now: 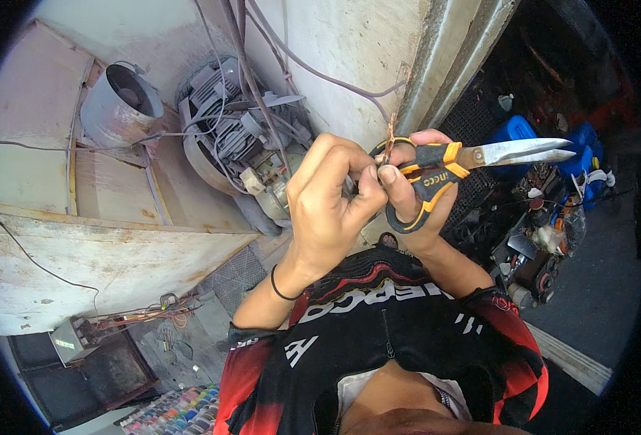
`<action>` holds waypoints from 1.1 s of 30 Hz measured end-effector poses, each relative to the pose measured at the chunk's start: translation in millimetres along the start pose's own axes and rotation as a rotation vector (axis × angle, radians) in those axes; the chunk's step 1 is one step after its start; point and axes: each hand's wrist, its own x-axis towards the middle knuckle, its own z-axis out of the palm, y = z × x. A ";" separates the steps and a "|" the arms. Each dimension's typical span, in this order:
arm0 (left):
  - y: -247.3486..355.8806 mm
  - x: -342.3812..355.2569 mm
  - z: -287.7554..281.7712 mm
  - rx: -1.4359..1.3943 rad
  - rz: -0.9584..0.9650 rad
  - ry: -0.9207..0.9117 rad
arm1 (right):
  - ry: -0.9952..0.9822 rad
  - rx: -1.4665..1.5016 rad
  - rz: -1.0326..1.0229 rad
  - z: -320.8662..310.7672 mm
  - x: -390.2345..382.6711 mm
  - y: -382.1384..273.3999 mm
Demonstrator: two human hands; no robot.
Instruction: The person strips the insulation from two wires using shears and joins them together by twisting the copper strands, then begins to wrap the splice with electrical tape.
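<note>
My left hand (330,199) is closed, thumb and fingertips pinching a thin wire (391,132) whose bare copper strands stick up above the fingers. Facing it, my right hand (434,235) has its fingers through the loops of a pair of scissors (447,170) with black and yellow handles. The blades point right, away from the wire, and lie nearly together. My right thumb and fingertip meet the wire beside the left fingertips. Where the wire runs below the pinch is hidden by my hands.
A dusty electric motor (222,98) and a round metal duct (121,101) stand at the far left. Loose cables (244,72) hang along the pale wall. On the right are blue plastic containers (513,130) and a heap of tools and parts (534,254). A small box with a lit display (74,341) sits lower left.
</note>
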 end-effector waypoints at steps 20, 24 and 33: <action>-2.6 -1.8 11.1 0.083 -0.005 0.058 | -0.024 -0.097 0.007 -6.7 0.7 4.5; -7.1 2.8 0.9 0.036 -0.012 0.006 | -0.061 -0.026 0.080 -6.6 4.5 3.5; -10.9 -6.9 -1.9 -0.156 -0.135 0.017 | -0.023 0.030 0.120 -1.9 11.6 -2.7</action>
